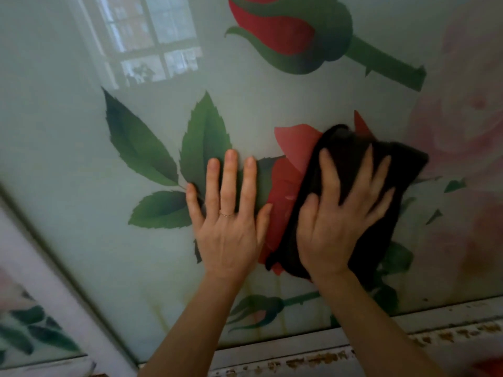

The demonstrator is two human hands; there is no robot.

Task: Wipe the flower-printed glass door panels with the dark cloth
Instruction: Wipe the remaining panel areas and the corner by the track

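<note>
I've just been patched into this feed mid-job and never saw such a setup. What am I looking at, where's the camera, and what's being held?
No machine: these are a person's two bare hands, filmed by one wide-angle camera on their head, looking forward and down. The surface is a glass door panel printed with red roses and green leaves. The left hand lies flat on the glass, fingers straight. The right hand presses a dark cloth against the panel with spread fingers, blurred, so probably mid-wipe.

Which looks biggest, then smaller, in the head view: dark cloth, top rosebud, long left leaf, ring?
1. dark cloth, partly under the right hand
2. top rosebud, cut off at the frame's top
3. long left leaf
4. ring
</note>
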